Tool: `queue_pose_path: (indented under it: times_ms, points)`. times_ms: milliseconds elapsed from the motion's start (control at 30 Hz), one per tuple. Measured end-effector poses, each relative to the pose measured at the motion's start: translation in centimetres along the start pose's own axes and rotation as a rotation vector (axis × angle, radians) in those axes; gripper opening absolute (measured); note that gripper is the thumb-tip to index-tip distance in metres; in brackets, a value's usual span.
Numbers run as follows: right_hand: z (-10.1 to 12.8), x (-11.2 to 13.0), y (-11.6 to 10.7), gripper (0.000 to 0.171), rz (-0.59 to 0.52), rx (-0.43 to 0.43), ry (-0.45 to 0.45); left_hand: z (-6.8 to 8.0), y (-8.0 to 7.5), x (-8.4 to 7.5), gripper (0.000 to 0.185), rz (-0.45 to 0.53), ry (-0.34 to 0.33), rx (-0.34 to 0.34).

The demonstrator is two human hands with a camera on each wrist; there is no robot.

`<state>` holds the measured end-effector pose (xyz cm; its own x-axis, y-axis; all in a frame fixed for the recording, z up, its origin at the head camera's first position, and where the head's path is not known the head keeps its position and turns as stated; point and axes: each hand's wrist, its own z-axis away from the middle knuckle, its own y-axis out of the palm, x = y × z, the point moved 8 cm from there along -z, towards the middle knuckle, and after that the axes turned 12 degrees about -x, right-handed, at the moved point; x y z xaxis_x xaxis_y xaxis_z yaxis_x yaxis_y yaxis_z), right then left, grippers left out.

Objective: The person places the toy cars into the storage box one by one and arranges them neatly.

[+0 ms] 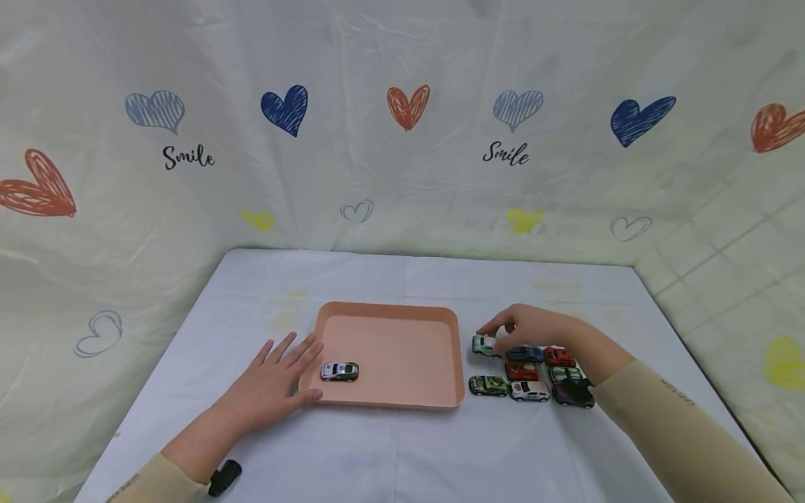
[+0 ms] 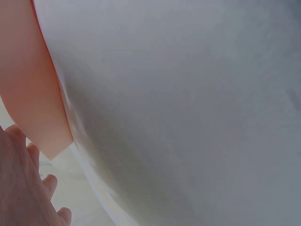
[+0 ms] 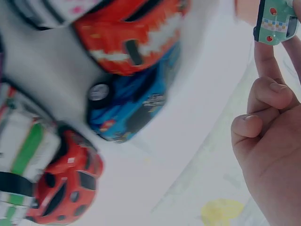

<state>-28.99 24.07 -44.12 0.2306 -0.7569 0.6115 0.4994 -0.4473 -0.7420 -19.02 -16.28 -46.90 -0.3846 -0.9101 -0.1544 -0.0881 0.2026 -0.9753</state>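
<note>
My right hand [image 1: 534,327] pinches a pale green toy car [image 1: 485,345] at the back left of a group of toy cars. In the right wrist view the same green car [image 3: 276,23] sits between thumb and fingers, the other fingers curled. My left hand [image 1: 270,384] lies with spread fingers at the left rim of a pink tray [image 1: 393,397]. A white and dark toy car [image 1: 339,372] rests inside the tray near its left side. The left wrist view shows part of the left hand [image 2: 23,183] beside the tray wall [image 2: 35,89].
Right of the tray stand a blue car [image 1: 525,353], red cars [image 1: 559,357] [image 1: 521,370], a camouflage-green car [image 1: 488,385], a white car [image 1: 530,391] and a dark purple car [image 1: 574,395]. A white cloth covers the table [image 1: 402,454]; a heart-printed curtain [image 1: 402,175] hangs behind.
</note>
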Motion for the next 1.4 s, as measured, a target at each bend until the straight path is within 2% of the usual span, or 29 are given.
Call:
queue_pose_path:
  times_ms: [300,533,833,1100,1400]
  points:
    - [-1.8,2.6,-0.6,0.035,0.001,-0.003,-0.046,0.0,-0.1,0.0,0.083,0.009,0.005,0.0]
    - [-3.8,5.4,0.1,0.034,-0.015,0.026,-0.078,0.0,0.1,0.0,0.084,0.009,0.009,0.009]
    - [-7.0,9.9,2.0,0.032,0.012,0.069,-0.123,0.0,0.0,-0.1,0.083,0.009,0.007,0.014]
    - [-9.5,13.9,4.1,0.032,-0.041,0.121,-0.187,-0.1,0.4,0.1,0.085,-0.012,-0.001,0.033]
    - [-10.9,15.9,6.4,0.032,-0.063,0.159,-0.198,-0.3,0.5,0.0,0.084,-0.034,-0.004,0.048]
